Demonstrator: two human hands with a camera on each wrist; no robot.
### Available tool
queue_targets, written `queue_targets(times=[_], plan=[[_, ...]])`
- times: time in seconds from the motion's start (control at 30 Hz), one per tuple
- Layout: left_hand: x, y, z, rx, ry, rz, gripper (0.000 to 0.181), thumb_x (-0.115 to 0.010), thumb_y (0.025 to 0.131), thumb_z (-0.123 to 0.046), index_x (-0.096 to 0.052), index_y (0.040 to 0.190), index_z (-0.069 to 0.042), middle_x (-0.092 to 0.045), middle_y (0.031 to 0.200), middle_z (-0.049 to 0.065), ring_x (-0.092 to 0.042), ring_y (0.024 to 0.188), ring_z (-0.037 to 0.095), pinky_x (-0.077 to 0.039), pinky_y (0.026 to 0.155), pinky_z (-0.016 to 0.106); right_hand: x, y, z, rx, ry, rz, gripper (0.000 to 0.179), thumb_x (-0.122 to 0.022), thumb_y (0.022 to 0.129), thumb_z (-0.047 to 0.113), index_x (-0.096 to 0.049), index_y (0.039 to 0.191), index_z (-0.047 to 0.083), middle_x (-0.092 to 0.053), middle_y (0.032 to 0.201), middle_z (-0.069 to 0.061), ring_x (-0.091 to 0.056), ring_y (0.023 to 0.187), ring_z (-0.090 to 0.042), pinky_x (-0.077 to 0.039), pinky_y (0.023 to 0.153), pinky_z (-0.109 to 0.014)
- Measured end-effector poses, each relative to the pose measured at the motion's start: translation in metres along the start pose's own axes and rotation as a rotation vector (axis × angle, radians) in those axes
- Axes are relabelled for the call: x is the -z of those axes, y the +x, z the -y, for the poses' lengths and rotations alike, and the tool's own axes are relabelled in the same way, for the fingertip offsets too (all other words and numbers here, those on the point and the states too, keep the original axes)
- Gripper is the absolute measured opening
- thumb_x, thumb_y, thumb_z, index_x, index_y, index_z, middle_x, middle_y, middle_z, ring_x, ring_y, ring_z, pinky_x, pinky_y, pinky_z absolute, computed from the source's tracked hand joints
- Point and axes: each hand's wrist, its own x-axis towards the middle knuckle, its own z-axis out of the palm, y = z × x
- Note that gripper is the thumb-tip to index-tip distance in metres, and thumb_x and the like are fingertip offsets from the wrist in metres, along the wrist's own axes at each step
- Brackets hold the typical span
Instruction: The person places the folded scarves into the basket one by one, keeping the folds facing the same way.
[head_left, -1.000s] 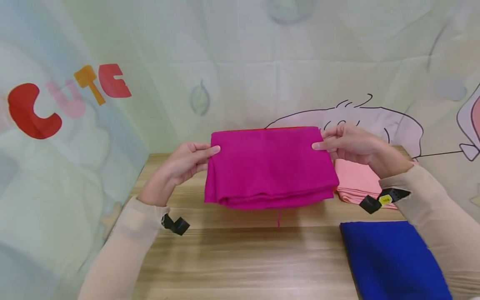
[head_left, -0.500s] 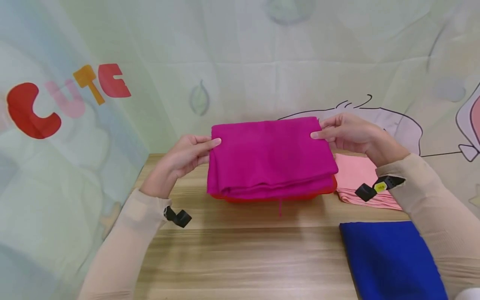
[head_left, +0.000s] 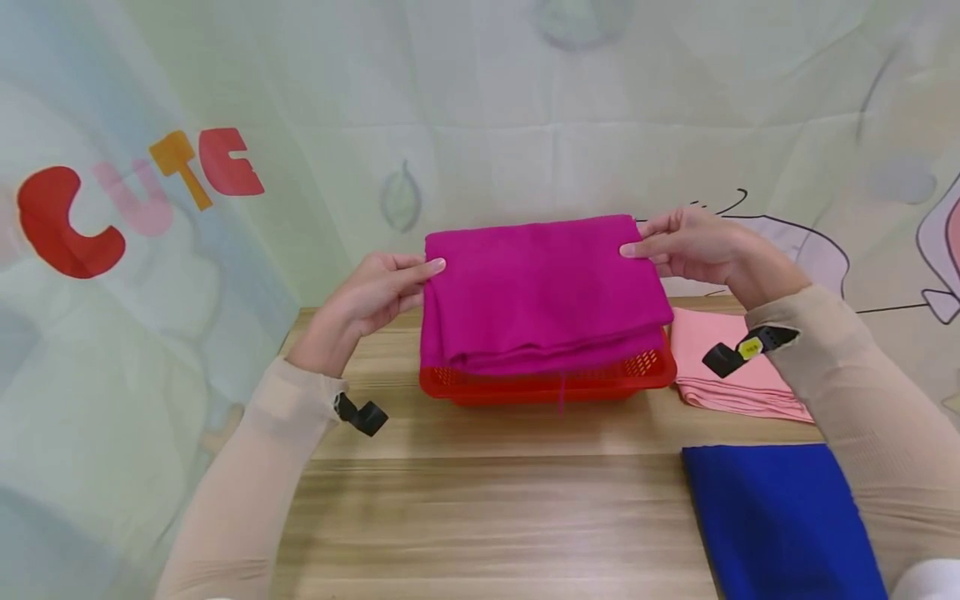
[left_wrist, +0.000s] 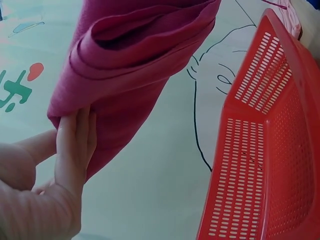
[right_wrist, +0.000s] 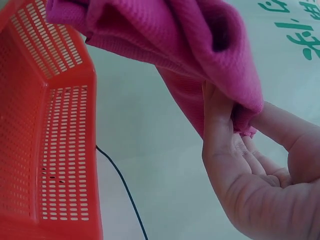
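A folded magenta cloth [head_left: 547, 287] hangs in the air between both hands, its layered lower edge toward me and a loose thread dangling from it. My left hand [head_left: 378, 292] pinches its left upper edge between thumb and fingers; my right hand [head_left: 701, 250] pinches the right upper corner the same way. Below and behind the cloth stands a red plastic basket [head_left: 547, 388] with slotted walls, its front rim showing. In the left wrist view the basket [left_wrist: 240, 165] looks bare inside where visible, and the cloth [left_wrist: 130, 65] is apart from it.
On the wooden table [head_left: 480, 508], a folded pink cloth [head_left: 712, 350] lies right of the basket. Nearer me on the right is a folded blue cloth [head_left: 776, 517], partly under my right forearm. A printed curtain [head_left: 480, 125] hangs behind and to the left.
Both hands have raised the magenta cloth and moved it away from me. More of the red basket's front now shows beneath it. The pink and blue cloths have stayed put.
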Motion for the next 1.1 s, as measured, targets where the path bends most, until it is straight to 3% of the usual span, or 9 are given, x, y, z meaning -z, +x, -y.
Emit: queue_targets(times=[0.3,0.57,0.77,0.93,1.1], plan=[[0.000,0.009,-0.003,0.000,-0.032,-0.019,0.014,-0.065,0.098,-0.012,-0.074,0.090,-0.005,-0.069,0.079,0.004,-0.067,0.070,0.010,-0.057,0.072,0.020,0.004,0.009,0.007,-0.046,-0.010,-0.066,0.020,-0.061,0.099,0.005,-0.076,0.085,0.007,-0.069,0.078,-0.004,-0.058,0.063,-0.014,-0.058,0.078,-0.029],[-0.003,0.020,-0.001,0.001,-0.053,-0.037,0.026,-0.067,0.096,-0.013,-0.066,0.071,-0.006,-0.055,0.065,0.000,-0.049,0.056,0.009,-0.046,0.055,0.015,0.008,0.016,0.010,-0.082,0.003,-0.116,0.020,-0.061,0.098,0.004,-0.074,0.082,0.006,-0.069,0.078,-0.005,-0.059,0.062,-0.014,-0.058,0.073,-0.028],[-0.003,0.026,-0.001,0.016,-0.062,-0.041,0.031,-0.067,0.096,-0.012,-0.062,0.067,-0.006,-0.049,0.060,0.000,-0.043,0.052,0.010,-0.042,0.051,0.016,0.009,0.020,0.008,-0.085,0.021,-0.180,0.016,-0.065,0.096,0.005,-0.076,0.084,0.006,-0.071,0.082,-0.007,-0.064,0.066,-0.016,-0.059,0.074,-0.029],[-0.003,0.032,0.004,0.036,-0.040,-0.041,0.028,-0.067,0.096,-0.013,-0.066,0.069,-0.006,-0.051,0.060,0.001,-0.045,0.052,0.010,-0.045,0.053,0.016,0.007,0.025,0.001,-0.087,0.032,-0.207,0.016,-0.067,0.095,0.006,-0.075,0.082,0.006,-0.070,0.078,-0.006,-0.061,0.062,-0.016,-0.059,0.071,-0.028],[-0.002,0.036,0.010,0.055,-0.019,-0.052,0.022,-0.068,0.096,-0.014,-0.071,0.075,-0.007,-0.058,0.064,0.002,-0.056,0.057,0.011,-0.054,0.061,0.018,0.006,0.027,-0.006,-0.080,-0.013,-0.212,0.016,-0.068,0.095,0.007,-0.075,0.081,0.007,-0.070,0.079,-0.006,-0.061,0.063,-0.015,-0.059,0.072,-0.029]])
